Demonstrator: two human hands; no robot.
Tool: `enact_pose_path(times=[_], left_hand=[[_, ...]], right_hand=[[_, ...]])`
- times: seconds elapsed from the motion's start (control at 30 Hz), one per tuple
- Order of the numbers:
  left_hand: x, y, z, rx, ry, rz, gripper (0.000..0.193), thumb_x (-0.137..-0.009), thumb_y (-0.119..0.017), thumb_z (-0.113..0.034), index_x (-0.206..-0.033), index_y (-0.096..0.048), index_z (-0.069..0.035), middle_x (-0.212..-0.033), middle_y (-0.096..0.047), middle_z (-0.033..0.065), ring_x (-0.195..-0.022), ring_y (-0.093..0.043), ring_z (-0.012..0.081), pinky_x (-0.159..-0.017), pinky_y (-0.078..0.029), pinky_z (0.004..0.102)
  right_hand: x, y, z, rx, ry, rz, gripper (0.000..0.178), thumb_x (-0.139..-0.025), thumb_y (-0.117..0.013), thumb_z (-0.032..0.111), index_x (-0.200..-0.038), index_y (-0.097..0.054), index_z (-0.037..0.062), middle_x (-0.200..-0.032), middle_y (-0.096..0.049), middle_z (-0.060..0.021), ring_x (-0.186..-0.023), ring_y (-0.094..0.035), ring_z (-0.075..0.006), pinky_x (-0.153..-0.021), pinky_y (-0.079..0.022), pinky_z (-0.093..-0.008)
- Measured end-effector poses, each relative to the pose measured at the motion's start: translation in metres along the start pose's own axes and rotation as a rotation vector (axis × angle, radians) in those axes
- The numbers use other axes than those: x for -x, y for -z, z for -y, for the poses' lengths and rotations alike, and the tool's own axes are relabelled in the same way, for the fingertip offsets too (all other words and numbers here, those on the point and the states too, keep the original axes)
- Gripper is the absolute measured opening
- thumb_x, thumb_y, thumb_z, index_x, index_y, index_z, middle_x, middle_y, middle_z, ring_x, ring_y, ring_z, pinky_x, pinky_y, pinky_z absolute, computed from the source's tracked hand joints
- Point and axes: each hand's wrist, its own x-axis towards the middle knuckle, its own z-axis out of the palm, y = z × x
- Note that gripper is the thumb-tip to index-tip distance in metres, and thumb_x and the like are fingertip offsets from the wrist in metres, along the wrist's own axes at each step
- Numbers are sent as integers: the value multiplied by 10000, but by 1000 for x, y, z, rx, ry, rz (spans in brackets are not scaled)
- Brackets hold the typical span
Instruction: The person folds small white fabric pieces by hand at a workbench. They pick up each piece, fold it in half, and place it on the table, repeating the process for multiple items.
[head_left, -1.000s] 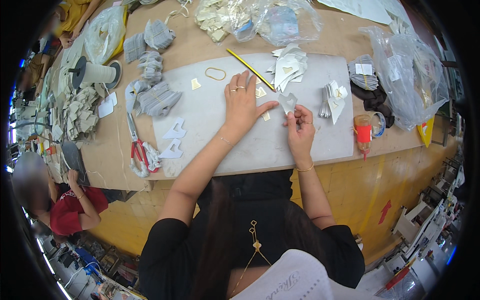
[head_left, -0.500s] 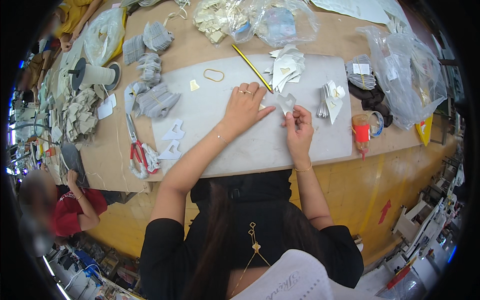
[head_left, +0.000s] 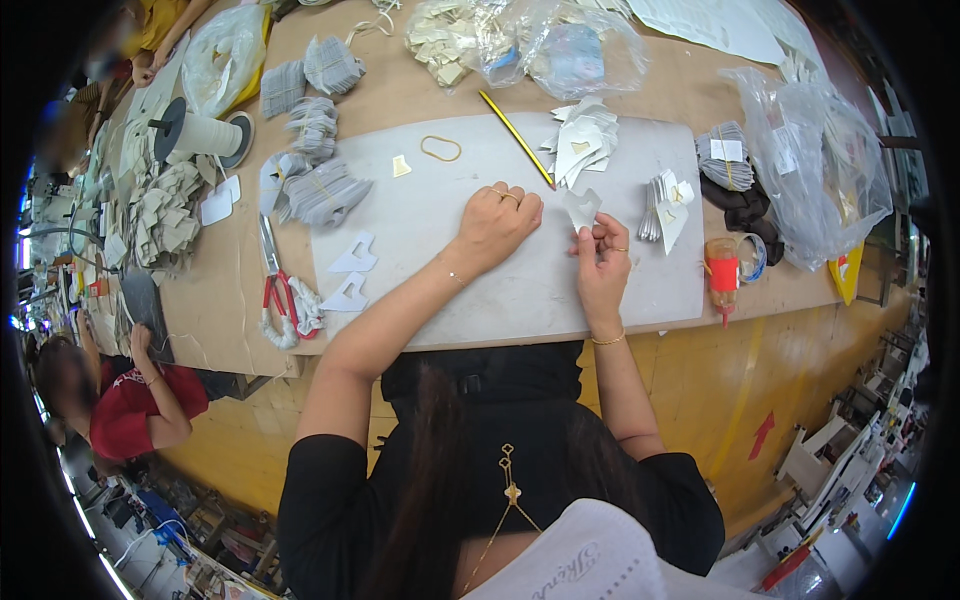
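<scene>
My right hand [head_left: 603, 268] pinches a small grey-white cut-out piece [head_left: 578, 207] between thumb and fingers, its notched end pointing away from me. To its left, over the pale work sheet [head_left: 430, 300], my left hand [head_left: 498, 230] is closed with curled fingers; whatever it may hold is hidden. Just beyond the hands lie a yellow-and-black pencil [head_left: 515, 138] and a fanned stack of white cut pieces [head_left: 582, 142]. Right of my right hand stands a bundle of similar pieces [head_left: 660, 212]. Two notched white pieces [head_left: 352, 254] lie left of my left forearm.
Red-handled scissors [head_left: 275, 285], banded grey bundles [head_left: 325, 190] and a thread spool [head_left: 190, 135] are on the left. At right are a red-wrapped bottle [head_left: 721, 275], a tape roll [head_left: 752, 258] and clear plastic bags [head_left: 815, 170]. A rubber band [head_left: 441, 148] lies beyond my left hand. A person in red [head_left: 140, 410] sits at left.
My left hand's fingers have curled in, and its thumb no longer stretches toward the right hand. My right hand still holds the cut-out piece. The whole view has shifted slightly.
</scene>
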Motion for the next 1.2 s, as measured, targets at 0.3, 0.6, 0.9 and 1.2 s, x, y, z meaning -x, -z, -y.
enact_pose_path(times=[0.3,0.6,0.9,1.2], left_hand=[[-14,16,-1,196,204,19,261,-844,-738,-227,-695,-578,-84,-525,-519,44,-466,-517,178,-467,-426,302],[-189,49,76,1156,820,201,250,-946,-575,-236,-963,-705,-23,-625,-474,-19,-488,-386,95,-456,-305,246],[-211,19,248,987,1181,-18,455,-975,-458,-440,-902,-689,-55,-704,-542,39,-588,-485,142,-479,-376,336],[-225,48,237,600,900,83,367,-963,-520,-373,-999,-677,-43,-776,-619,67,-667,-565,187,-570,-438,347]], right_hand=[[-1,1,-1,-23,7,8,280,-990,-582,71,-1239,-492,-19,-935,-644,-81,-763,-603,-100,-694,-516,-233],[0,-1,0,-13,4,-42,255,-975,-598,86,-1202,-525,-6,-814,-627,-47,-695,-610,-101,-642,-494,-241],[0,1,2,41,13,3,253,-978,-589,71,-1207,-516,-10,-856,-617,-52,-715,-598,-99,-661,-498,-241],[-2,0,5,53,53,-30,246,-973,-593,65,-1197,-528,-13,-811,-617,-51,-684,-612,-104,-633,-492,-244]])
